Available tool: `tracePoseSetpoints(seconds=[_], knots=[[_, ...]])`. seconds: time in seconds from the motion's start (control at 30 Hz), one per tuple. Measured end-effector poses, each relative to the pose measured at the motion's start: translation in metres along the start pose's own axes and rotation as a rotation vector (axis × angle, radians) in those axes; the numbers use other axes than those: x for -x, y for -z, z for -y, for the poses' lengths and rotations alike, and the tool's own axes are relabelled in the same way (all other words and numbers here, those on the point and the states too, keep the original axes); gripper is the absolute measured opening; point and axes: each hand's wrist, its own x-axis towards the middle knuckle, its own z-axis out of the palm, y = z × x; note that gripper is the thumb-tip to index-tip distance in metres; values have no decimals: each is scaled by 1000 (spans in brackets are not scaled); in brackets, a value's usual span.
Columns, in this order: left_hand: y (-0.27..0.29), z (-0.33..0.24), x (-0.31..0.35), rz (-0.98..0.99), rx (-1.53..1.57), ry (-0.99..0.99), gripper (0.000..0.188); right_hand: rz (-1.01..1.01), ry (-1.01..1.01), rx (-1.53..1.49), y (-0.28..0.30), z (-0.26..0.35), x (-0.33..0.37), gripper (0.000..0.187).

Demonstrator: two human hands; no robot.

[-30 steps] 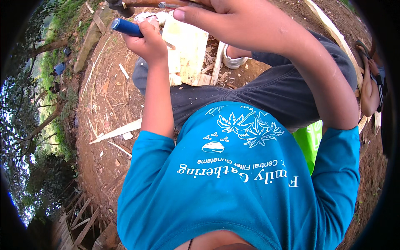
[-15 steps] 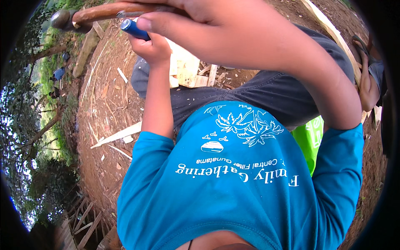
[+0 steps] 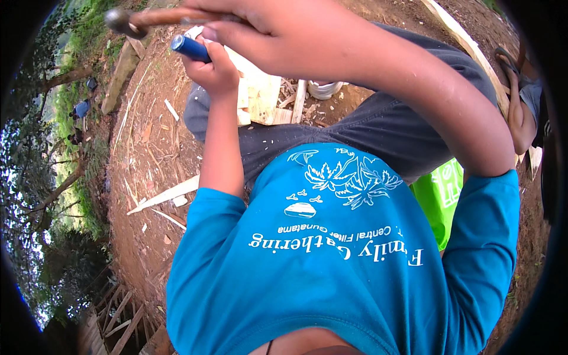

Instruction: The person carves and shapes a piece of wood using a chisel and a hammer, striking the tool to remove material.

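Looking down over a teal shirt and dark trousers, with brown earth all around. Seeing pale boards at twelve o'clock, just beyond the trousers, but losing their far part behind the right hand. Making out a long wood strip at two, another person's leg between two and three, and something bright green just past three. Noticing a pointed wood piece near nine, a log at ten, wooden slats between seven and eight, and trees along the nine o'clock rim.

Gripping a hammer in the right hand, toward eleven o'clock. Pointing its dark head toward nine, running its long axis nearly level from nine to three. Wrapping the left hand around a blue handle, also at eleven, just below the hammer in view. Aiming its butt end toward ten, slanting its long axis from ten to four. Losing its other end behind the left hand, so not making out its shape. Being unable to tell about any contact between hammer and blue handle.
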Motion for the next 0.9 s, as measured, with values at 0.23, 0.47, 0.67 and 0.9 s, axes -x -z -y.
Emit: tracePoseSetpoints(seconds=[0.23,0.47,0.67,0.9], knots=[[9,2,6,-6,108,222,14,-28,5,-92,4,-6,12,25],[2,-4,-22,28,170,221,17,-43,28,-180,10,-26,16,29],[11,21,-12,31,13,201,15,3,16,-204,17,-14,25,29],[4,19,-15,113,-139,-46,32,-76,137,-28,10,-1,30,27]])
